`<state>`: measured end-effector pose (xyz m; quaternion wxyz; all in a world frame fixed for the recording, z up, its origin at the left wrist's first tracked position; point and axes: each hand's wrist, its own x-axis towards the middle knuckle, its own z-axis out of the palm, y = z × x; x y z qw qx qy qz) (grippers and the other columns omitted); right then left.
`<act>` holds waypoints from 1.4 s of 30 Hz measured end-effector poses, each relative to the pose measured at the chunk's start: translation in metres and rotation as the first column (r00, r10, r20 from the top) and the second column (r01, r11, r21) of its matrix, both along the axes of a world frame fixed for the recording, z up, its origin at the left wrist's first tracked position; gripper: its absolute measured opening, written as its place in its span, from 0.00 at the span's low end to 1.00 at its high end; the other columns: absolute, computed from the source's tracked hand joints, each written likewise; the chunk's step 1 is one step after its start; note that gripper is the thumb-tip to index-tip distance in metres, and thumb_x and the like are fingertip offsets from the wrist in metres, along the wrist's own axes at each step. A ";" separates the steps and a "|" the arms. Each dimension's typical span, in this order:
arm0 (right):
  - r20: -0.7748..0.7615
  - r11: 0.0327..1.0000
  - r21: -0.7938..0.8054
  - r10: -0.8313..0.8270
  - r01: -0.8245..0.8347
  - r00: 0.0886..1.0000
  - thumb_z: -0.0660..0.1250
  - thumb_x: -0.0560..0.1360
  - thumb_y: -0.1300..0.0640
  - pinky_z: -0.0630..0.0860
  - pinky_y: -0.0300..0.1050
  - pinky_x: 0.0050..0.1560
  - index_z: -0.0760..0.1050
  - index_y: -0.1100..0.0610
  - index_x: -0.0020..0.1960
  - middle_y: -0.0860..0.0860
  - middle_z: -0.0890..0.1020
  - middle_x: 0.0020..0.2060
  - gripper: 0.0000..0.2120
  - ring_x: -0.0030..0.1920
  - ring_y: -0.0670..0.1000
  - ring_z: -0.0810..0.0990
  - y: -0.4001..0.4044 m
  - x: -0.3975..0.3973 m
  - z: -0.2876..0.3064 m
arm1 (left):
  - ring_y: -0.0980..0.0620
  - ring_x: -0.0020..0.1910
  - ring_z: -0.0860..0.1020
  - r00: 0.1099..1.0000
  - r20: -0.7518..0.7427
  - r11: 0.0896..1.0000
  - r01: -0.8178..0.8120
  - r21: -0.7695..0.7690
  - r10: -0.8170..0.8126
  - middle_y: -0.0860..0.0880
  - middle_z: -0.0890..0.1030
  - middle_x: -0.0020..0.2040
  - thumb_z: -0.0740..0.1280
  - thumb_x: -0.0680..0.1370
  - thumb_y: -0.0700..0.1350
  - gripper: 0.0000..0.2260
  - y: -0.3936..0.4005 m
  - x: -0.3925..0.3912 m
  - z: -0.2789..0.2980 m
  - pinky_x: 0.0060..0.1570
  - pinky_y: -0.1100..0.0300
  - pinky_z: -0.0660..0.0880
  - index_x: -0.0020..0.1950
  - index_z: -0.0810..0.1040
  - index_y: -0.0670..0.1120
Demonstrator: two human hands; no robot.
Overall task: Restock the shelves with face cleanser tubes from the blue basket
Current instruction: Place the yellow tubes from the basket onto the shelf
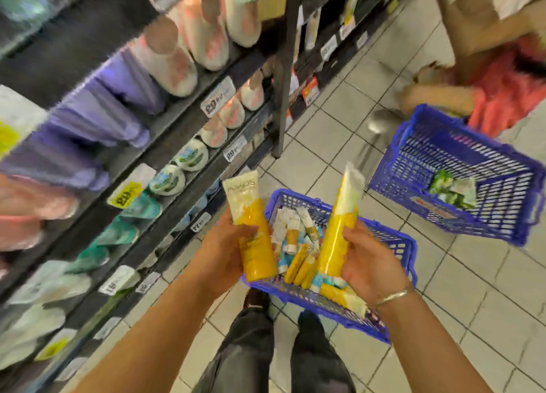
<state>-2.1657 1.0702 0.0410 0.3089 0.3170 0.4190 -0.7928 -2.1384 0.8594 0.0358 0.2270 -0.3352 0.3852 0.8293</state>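
I have both hands over the blue basket point(409, 246) on the tiled floor point(472, 289). My left hand point(227, 255) grips one yellow-and-white tube point(252, 233); my right hand point(367, 261) curls round a second tube point(339, 230). Shelves point(165, 144) stand to my left. More small tubes point(298, 253) lie in the basket.

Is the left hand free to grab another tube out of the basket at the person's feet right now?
Probably not yet. The left hand already grips a yellow tube, so its fingers are taken. The basket itself lies open just below, with nothing covering the loose tubes inside.
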 end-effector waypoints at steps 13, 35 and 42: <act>-0.431 0.959 0.067 0.277 -0.275 0.859 0.66 0.66 0.58 0.78 0.42 0.31 0.74 0.54 0.51 0.48 0.81 0.34 0.13 0.32 0.46 0.79 -0.087 -0.007 0.182 | 0.45 0.47 0.83 0.873 -0.312 0.870 -0.448 -0.206 0.376 0.47 0.84 0.49 0.70 0.69 0.40 0.19 -0.039 0.056 0.177 0.39 0.47 0.80 0.58 0.74 0.50; -0.819 0.491 0.088 0.531 -0.867 0.217 0.65 0.66 0.55 0.78 0.44 0.28 0.73 0.59 0.52 0.50 0.81 0.32 0.15 0.29 0.49 0.79 -0.174 0.119 0.453 | 0.52 0.38 0.83 0.378 -0.757 0.265 -0.924 -0.275 0.533 0.48 0.85 0.40 0.70 0.62 0.38 0.20 -0.040 0.294 0.454 0.30 0.59 0.78 0.54 0.76 0.47; -0.863 0.403 0.173 0.502 -0.899 0.059 0.67 0.65 0.53 0.77 0.40 0.30 0.74 0.56 0.57 0.49 0.85 0.39 0.21 0.36 0.45 0.83 -0.245 0.192 0.508 | 0.48 0.41 0.82 0.287 -0.818 0.011 -0.946 -0.325 0.499 0.46 0.84 0.44 0.76 0.59 0.34 0.30 -0.093 0.377 0.510 0.40 0.53 0.78 0.58 0.72 0.45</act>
